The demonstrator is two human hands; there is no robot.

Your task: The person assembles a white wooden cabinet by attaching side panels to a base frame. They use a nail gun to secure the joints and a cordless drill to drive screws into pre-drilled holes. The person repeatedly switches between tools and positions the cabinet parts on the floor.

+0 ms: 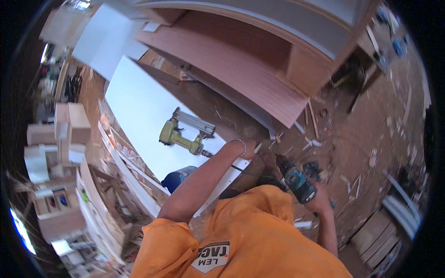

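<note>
My right hand [321, 202] grips a teal and black cordless drill [296, 181], its chuck pointing up toward the corner of a large white board [139, 111]. My left hand [251, 150], with a thin bracelet on the wrist, reaches to that same corner at the board's edge; its fingers are mostly hidden, so I cannot tell its grip. A yellow-green nail gun [180, 135] lies on the white board just left of my left forearm. My orange shirt fills the lower middle of the view.
Brown plywood cabinet panels [241, 60] rise behind the board. Wooden boxes and drawers [69, 123] and stacked white strips [116, 185] crowd the left. A blue object [178, 178] sits under my left arm. Wood scraps litter the dirt floor [371, 139] at right.
</note>
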